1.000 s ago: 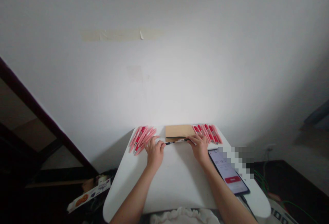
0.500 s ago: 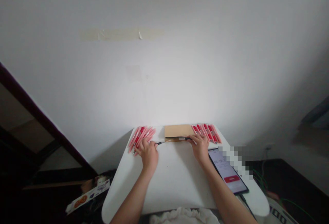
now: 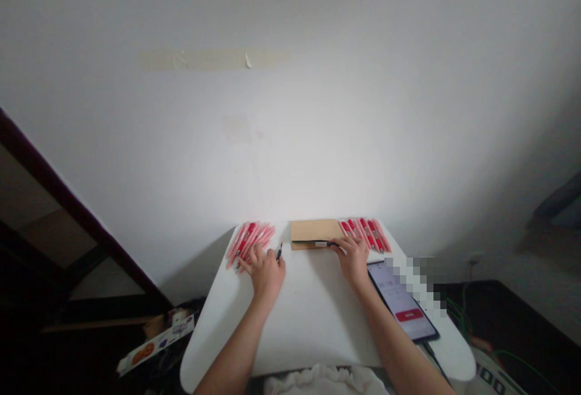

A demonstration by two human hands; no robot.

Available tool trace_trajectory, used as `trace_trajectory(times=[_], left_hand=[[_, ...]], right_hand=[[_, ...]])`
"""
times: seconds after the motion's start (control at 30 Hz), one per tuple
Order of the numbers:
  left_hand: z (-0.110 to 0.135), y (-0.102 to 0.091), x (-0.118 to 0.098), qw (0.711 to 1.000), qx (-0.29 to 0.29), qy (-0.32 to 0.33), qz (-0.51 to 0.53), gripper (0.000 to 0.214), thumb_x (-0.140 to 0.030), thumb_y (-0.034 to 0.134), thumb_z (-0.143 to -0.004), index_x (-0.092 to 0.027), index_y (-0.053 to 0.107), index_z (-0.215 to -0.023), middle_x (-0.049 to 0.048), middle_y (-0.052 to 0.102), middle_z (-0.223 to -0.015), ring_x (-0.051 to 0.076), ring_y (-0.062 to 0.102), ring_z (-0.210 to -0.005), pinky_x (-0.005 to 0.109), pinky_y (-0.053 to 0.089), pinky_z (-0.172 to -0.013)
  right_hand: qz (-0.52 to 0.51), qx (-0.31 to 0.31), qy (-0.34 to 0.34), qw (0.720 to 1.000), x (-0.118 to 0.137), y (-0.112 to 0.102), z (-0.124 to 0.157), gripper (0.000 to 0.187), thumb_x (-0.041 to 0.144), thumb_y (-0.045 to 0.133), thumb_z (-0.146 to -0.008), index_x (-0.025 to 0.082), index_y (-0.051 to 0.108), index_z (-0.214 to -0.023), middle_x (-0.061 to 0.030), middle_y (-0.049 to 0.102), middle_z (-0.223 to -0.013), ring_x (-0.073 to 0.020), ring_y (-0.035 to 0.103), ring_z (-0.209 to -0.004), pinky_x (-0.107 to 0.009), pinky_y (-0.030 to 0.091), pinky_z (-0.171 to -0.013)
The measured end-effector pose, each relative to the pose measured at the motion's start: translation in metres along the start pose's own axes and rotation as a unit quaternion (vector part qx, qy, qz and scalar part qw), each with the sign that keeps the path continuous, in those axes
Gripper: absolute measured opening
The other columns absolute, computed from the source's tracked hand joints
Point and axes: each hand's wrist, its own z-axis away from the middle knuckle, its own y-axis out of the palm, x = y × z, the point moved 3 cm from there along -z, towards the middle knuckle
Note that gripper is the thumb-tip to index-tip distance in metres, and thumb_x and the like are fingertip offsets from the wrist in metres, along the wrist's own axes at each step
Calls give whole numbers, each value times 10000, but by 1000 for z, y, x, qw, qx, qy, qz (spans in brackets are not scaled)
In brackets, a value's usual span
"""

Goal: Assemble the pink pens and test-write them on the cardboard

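My left hand (image 3: 267,274) is at the near side of a pile of pink and red pens (image 3: 247,238), its fingertips over the nearest ones. On its thumb side it grips a short black pen (image 3: 279,253), narrow end pointing up and away; part of the pen is hidden. My right hand (image 3: 353,257) is closed on a black pen piece with a pale section (image 3: 323,244), lying sideways in front of a tan cardboard box (image 3: 316,230). Whether both dark pieces belong to one pen I cannot tell. Behind the right fingers lies a row of pink and red pens (image 3: 370,233).
A phone (image 3: 402,301) with a lit screen and a cable lies at the right of the white table (image 3: 313,322). The wall (image 3: 290,165) rises behind the table's far edge. To the left is a printed box (image 3: 154,346) below table height.
My left hand has shifted slightly right. The black pen in it has swung from pointing right to pointing up and away. My right hand has hardly moved.
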Motion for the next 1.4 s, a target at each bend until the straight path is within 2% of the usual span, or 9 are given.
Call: trace_trajectory(times=[0.3,0.53,0.7,0.83,0.93,1.1,1.27,1.4], left_hand=[[0,1,-1,999,28,-17,-11,203,-335,577,-813,-166,674,-870,159,540,-1254,354,377,-1302,702,198,-1090],[0,-1,-2,1000,18,-15,-6,200,-335,587,-815,-171,673,-892,151,532,-1254,346,376,-1293,687,193,-1094],[-2,-4,-2,999,-7,-5,49,199,-331,621,-819,-213,690,-963,129,542,-1234,341,413,-1252,662,240,-1075],[-3,-5,-6,990,-19,50,130,176,-301,643,-827,-268,725,-980,101,562,-1233,303,447,-1238,569,288,-1082],[-2,-2,-11,980,2,87,177,137,-307,674,-816,-312,755,-926,68,583,-1253,289,459,-1233,534,301,-1081],[5,2,-20,975,63,89,194,69,-321,716,-785,-348,778,-798,11,593,-1316,325,401,-1291,586,246,-1098],[7,3,-24,971,98,76,203,99,-287,728,-773,-360,780,-814,-2,574,-1364,320,373,-1317,615,196,-1124],[7,4,-24,971,104,74,204,105,-279,737,-763,-363,779,-810,0,574,-1370,322,375,-1324,649,165,-1129]], right_hand=[[19,12,8,1000,4,-2,1,320,411,462,-971,309,764,-1000,-40,741,-967,-262,482,-1008,-380,275,-890],[10,16,9,1000,7,-3,1,326,421,455,-975,323,765,-999,-36,740,-979,-267,492,-1006,-398,282,-901],[6,42,20,999,7,-1,2,258,384,509,-955,342,757,-1015,-24,733,-1009,-271,483,-1025,-408,293,-913],[14,70,13,997,13,0,4,183,350,597,-904,357,756,-995,-13,730,-1018,-286,466,-1077,-435,290,-941],[11,105,-15,994,20,1,5,157,326,635,-876,359,762,-962,-8,734,-1012,-284,470,-1084,-459,274,-979],[0,154,-46,987,26,5,7,157,295,682,-839,352,768,-956,-15,735,-1006,-283,482,-1074,-453,297,-968],[12,160,-61,985,28,7,8,193,245,723,-807,367,768,-950,-2,727,-1063,-275,492,-1079,-443,305,-968],[4,161,-71,984,30,7,8,242,237,724,-801,367,757,-1001,0,727,-1075,-277,501,-1072,-438,318,-961]])
